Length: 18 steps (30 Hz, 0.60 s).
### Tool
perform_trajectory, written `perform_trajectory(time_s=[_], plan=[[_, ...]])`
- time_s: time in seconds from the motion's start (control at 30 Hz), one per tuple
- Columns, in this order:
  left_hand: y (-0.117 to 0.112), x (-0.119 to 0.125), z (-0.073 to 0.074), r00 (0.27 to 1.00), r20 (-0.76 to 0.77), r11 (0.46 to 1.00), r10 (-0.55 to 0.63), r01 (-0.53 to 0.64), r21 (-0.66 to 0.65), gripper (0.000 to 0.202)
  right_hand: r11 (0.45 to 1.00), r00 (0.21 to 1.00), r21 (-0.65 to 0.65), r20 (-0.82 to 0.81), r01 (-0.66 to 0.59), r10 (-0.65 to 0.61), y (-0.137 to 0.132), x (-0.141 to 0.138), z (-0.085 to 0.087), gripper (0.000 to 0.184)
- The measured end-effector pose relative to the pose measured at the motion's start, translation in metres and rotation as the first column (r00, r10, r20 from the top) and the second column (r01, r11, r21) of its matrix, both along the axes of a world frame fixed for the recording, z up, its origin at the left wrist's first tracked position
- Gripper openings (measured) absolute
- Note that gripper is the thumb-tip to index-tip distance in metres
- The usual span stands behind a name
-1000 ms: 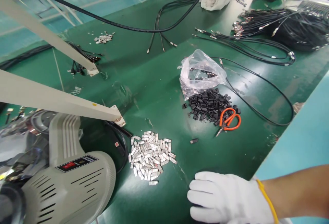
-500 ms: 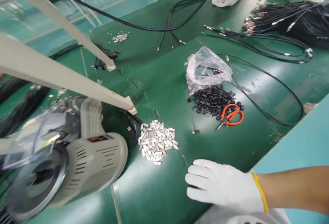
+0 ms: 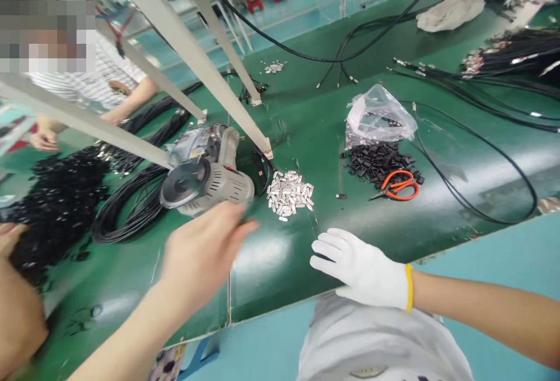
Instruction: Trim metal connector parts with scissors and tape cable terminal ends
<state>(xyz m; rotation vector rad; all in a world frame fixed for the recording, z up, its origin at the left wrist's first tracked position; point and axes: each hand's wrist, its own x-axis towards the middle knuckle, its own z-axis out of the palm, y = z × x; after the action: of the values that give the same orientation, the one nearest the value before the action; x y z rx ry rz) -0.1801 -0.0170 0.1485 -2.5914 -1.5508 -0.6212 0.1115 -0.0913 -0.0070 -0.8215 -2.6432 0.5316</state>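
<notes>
My right hand (image 3: 354, 264), in a white glove with a yellow cuff, lies palm down over the front edge of the green bench (image 3: 280, 276), fingers stretched out and holding nothing. From the lower left reaches my bare left hand (image 3: 203, 247), smeared by motion, just in front of a grey machine with a round disc (image 3: 227, 182). Its fingers are too blurred to show whether they hold anything. Between and beyond my hands lies a heap of small silver metal connectors (image 3: 289, 194). Farther right are a pile of black plastic pieces (image 3: 376, 162), orange-handled scissors (image 3: 400, 185) and a single connector (image 3: 341, 196).
A clear plastic bag (image 3: 380, 115) stands behind the black pieces. Black cables (image 3: 481, 83) spread across the right and back. Pale metal posts (image 3: 196, 60) rise from the bench. At left, a co-worker's hand (image 3: 44, 136) and another person's arm (image 3: 20, 305) flank a black heap (image 3: 61, 206).
The view has swung left and widened, bringing co-workers and the black heap into sight. My left hand has come into view. My right hand stays flat by the bench edge.
</notes>
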Motion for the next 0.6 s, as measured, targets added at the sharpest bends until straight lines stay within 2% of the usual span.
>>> perform_trajectory(time_s=[0.07, 0.1, 0.17, 0.23, 0.3, 0.37, 0.47, 0.53, 0.6], plan=[[0.031, 0.055, -0.03, 0.951, -0.23, 0.978, -0.205, 0.194, -0.072, 0.027, 1.0, 1.0, -0.005, -0.024, 0.007, -0.007, -0.006, -0.002, 0.005, 0.077], [0.049, 0.082, -0.046, 0.919, -0.305, 0.968, -0.248, 0.228, -0.102, 0.027, 1.0, 0.999, -0.003, -0.035, 0.016, -0.017, -0.01, -0.002, 0.009, 0.076], [0.085, 0.127, -0.074, 0.848, -0.43, 0.95, -0.31, 0.254, -0.183, 0.024, 0.999, 0.997, 0.011, -0.058, 0.042, -0.041, -0.018, 0.003, 0.016, 0.065], [0.115, 0.157, -0.097, 0.842, -0.449, 0.953, -0.299, 0.238, -0.188, 0.022, 0.996, 0.994, 0.045, -0.072, 0.082, -0.079, -0.02, 0.021, 0.023, 0.045], [0.135, 0.173, -0.114, 0.846, -0.453, 0.958, -0.282, 0.219, -0.187, 0.022, 0.984, 0.989, 0.109, -0.059, 0.141, -0.136, -0.012, 0.053, 0.029, 0.026], [0.146, 0.179, -0.126, 0.851, -0.451, 0.961, -0.267, 0.203, -0.187, 0.023, 0.946, 0.97, 0.215, -0.045, 0.243, -0.239, 0.008, 0.097, 0.033, 0.02], [0.154, 0.181, -0.137, 0.859, -0.444, 0.964, -0.254, 0.189, -0.187, 0.023, 0.799, 0.859, 0.354, -0.021, 0.485, -0.512, 0.043, 0.158, 0.035, 0.028], [0.158, 0.182, -0.14, 0.867, -0.436, 0.967, -0.241, 0.175, -0.185, 0.023, 0.797, 0.859, 0.43, 0.088, 0.424, -0.504, 0.061, 0.181, 0.034, 0.031], [0.16, 0.184, -0.141, 0.879, -0.423, 0.971, -0.219, 0.155, -0.181, 0.023, 0.815, 0.867, 0.482, 0.196, 0.322, -0.459, 0.07, 0.188, 0.032, 0.032]])
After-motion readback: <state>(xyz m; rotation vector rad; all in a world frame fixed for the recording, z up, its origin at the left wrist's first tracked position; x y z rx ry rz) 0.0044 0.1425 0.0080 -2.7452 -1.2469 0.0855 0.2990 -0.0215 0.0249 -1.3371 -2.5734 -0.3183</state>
